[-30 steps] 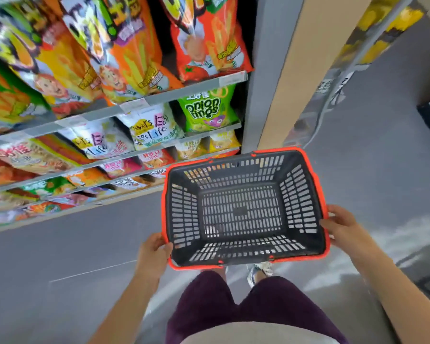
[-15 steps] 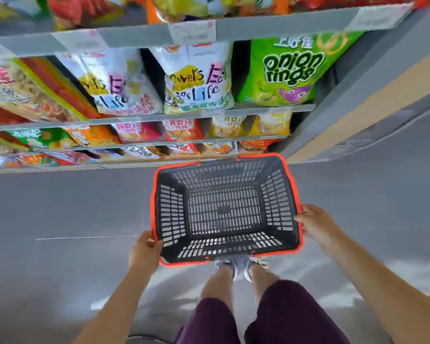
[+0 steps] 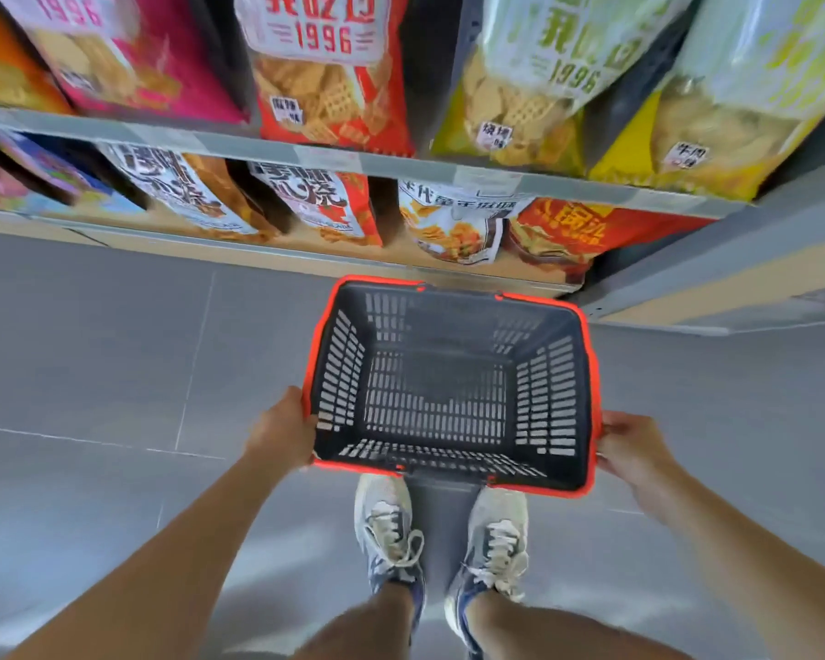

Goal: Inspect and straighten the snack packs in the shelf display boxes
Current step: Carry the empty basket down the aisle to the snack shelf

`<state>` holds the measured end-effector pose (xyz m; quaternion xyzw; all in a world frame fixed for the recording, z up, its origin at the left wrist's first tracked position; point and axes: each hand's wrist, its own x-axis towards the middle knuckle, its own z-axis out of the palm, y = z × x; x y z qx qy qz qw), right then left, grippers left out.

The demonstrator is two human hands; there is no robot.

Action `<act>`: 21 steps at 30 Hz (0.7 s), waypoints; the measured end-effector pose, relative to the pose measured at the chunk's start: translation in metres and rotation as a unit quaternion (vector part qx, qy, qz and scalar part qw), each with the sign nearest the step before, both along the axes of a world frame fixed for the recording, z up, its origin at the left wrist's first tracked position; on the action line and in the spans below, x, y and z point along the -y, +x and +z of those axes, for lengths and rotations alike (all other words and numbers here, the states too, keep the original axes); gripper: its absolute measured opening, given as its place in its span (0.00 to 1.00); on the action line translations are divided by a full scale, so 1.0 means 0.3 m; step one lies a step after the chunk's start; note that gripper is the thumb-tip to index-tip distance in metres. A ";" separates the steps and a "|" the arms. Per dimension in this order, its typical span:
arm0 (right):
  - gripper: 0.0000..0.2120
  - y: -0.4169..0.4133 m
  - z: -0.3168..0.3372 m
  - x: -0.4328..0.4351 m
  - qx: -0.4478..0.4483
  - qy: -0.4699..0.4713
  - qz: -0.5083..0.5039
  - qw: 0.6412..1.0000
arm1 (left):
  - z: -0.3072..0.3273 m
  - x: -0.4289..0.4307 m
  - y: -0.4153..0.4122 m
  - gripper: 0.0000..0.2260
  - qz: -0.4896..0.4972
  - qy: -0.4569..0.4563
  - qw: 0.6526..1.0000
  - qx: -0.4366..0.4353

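A dark slotted basket (image 3: 341, 369) with an orange rim is held at the centre of the frame, above the grey tiled floor (image 3: 91, 350) and just beyond the toes of two laced shoes (image 3: 389, 531) seen at lower centre. The left hand (image 3: 282, 433) is clamped on the rim at the basket's lower left corner, with the thumb laid against the edge. The right hand (image 3: 632, 452) is clamped on the rim at the lower right corner, its fingers curled round the edge. The snack packs are ranged across the top of the frame on two shelves, well apart from both hands. On the upper shelf a pink pack (image 3: 129, 54) is noted at upper left, a red pack (image 3: 329, 73) marked 1996 at top centre, a pale green pack (image 3: 520, 88) to its right, and a yellow pack (image 3: 715, 121) at upper right. Their lower ends sit behind the grey shelf edge (image 3: 210, 140). On the lower shelf, just beyond the basket's far rim, a white and orange pack (image 3: 191, 192), a white and red pack (image 3: 325, 207), a white pack (image 3: 453, 226) and a red pack with yellow lettering (image 3: 587, 231) are recorded side by side. Whether any pack stands in a display box cannot be told.
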<state>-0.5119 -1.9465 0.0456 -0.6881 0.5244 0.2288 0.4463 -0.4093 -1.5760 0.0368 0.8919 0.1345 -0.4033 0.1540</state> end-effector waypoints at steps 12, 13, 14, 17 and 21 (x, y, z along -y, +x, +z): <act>0.19 0.031 -0.198 0.000 -0.004 -0.058 0.203 0.978 | -0.257 0.030 0.015 0.15 0.142 -0.059 0.986 0.057; 0.21 0.037 -0.182 0.005 -0.023 -0.064 0.225 0.972 | -0.239 0.030 0.016 0.16 0.147 -0.059 0.986 0.051; 0.26 0.043 -0.156 0.008 -0.038 -0.068 0.238 0.968 | -0.208 0.030 0.014 0.18 0.155 -0.057 0.985 0.047; 0.30 0.063 -0.008 -0.012 -0.039 -0.105 0.226 0.968 | -0.043 0.024 -0.009 0.17 0.174 -0.064 0.981 0.065; 0.17 0.069 0.325 -0.063 0.065 -0.093 0.229 0.967 | 0.346 0.007 -0.046 0.12 0.158 -0.073 0.979 0.110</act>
